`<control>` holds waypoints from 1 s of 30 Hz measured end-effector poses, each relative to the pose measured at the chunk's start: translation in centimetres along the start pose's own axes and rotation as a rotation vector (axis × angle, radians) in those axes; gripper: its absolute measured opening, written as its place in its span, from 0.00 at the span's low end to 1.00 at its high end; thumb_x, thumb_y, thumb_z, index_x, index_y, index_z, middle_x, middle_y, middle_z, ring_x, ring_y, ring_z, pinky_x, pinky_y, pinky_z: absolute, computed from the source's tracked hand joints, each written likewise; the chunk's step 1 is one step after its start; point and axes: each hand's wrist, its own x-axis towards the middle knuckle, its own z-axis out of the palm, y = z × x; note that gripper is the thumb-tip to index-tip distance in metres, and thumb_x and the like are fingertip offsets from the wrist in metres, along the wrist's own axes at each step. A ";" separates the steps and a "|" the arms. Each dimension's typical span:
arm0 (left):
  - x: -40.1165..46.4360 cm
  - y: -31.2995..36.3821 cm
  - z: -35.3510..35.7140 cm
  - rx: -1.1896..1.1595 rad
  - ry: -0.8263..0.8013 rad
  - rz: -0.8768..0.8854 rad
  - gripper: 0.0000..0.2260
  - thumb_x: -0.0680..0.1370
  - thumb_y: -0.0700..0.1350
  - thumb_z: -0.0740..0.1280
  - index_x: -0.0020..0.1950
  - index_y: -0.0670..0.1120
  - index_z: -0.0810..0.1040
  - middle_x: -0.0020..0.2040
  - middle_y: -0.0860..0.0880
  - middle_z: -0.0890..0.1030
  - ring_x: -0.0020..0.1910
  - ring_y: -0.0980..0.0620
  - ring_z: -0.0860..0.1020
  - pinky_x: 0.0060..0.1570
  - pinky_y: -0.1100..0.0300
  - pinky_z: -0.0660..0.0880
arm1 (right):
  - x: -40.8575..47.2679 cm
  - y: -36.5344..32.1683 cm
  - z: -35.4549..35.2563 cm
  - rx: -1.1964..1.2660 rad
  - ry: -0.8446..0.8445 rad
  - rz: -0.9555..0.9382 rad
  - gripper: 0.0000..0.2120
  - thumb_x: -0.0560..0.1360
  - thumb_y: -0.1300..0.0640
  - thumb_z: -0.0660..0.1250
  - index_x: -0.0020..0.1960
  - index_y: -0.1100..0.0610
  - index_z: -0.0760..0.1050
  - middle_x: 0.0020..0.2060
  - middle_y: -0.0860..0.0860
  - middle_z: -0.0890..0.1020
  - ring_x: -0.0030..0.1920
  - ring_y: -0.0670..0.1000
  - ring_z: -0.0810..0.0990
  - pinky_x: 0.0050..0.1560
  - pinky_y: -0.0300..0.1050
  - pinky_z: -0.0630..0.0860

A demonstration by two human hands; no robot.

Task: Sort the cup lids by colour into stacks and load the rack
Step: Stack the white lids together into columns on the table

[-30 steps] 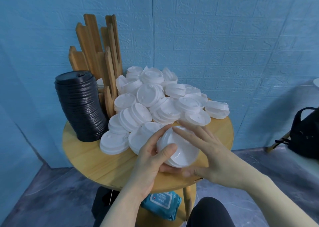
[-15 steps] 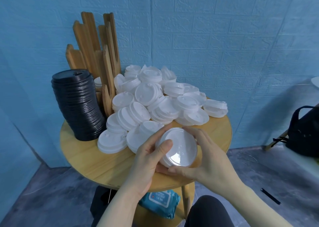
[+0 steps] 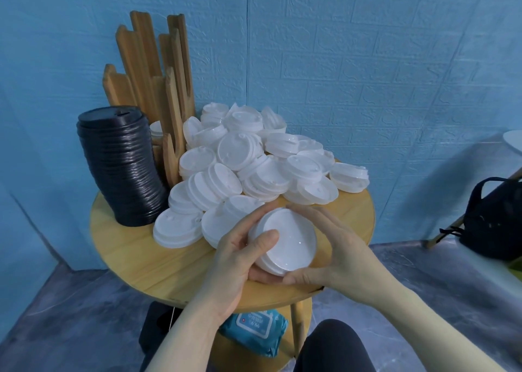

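Both hands hold a small stack of white lids (image 3: 286, 241) over the near edge of the round wooden table (image 3: 135, 255), undersides tilted toward me. My left hand (image 3: 237, 255) grips its left side with the thumb on top. My right hand (image 3: 336, 253) cups its right side and bottom. A loose heap of white lids (image 3: 248, 162) covers the middle and back of the table. A tall leaning stack of black lids (image 3: 121, 165) stands at the left. The wooden rack (image 3: 158, 80) with upright slats rises behind it, a white lid partly visible inside.
A blue brick-pattern wall stands close behind the table. A blue wet-wipes pack (image 3: 254, 332) lies on the lower shelf. A black bag (image 3: 494, 219) sits on a pale surface at the right. My knee (image 3: 333, 349) is below the table edge.
My right hand's fingers slid off the top of the held stack to its right side and bottom, uncovering the lids' undersides. The stack has tilted more toward me.
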 end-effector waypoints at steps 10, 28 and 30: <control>0.2 0.0 0.1 -0.130 0.051 -0.005 0.17 0.70 0.47 0.72 0.59 0.58 0.83 0.62 0.51 0.81 0.59 0.46 0.82 0.39 0.44 0.83 | 4.3 3.1 -3.3 0.236 0.117 0.076 0.37 0.65 0.31 0.70 0.70 0.44 0.68 0.67 0.40 0.74 0.71 0.41 0.67 0.69 0.37 0.62; 0.4 -0.5 0.0 -0.116 0.043 0.018 0.25 0.63 0.53 0.76 0.61 0.60 0.82 0.64 0.52 0.80 0.59 0.46 0.82 0.42 0.43 0.82 | 12.5 9.3 -3.4 0.005 0.168 0.304 0.29 0.67 0.40 0.75 0.66 0.41 0.72 0.65 0.46 0.73 0.68 0.52 0.69 0.72 0.58 0.61; 0.4 -0.5 0.0 -0.127 0.050 0.017 0.24 0.63 0.53 0.76 0.60 0.60 0.83 0.63 0.52 0.80 0.59 0.47 0.82 0.41 0.44 0.82 | 10.9 7.8 -3.7 0.071 0.211 0.261 0.28 0.68 0.42 0.76 0.66 0.41 0.72 0.62 0.48 0.73 0.64 0.51 0.71 0.69 0.54 0.66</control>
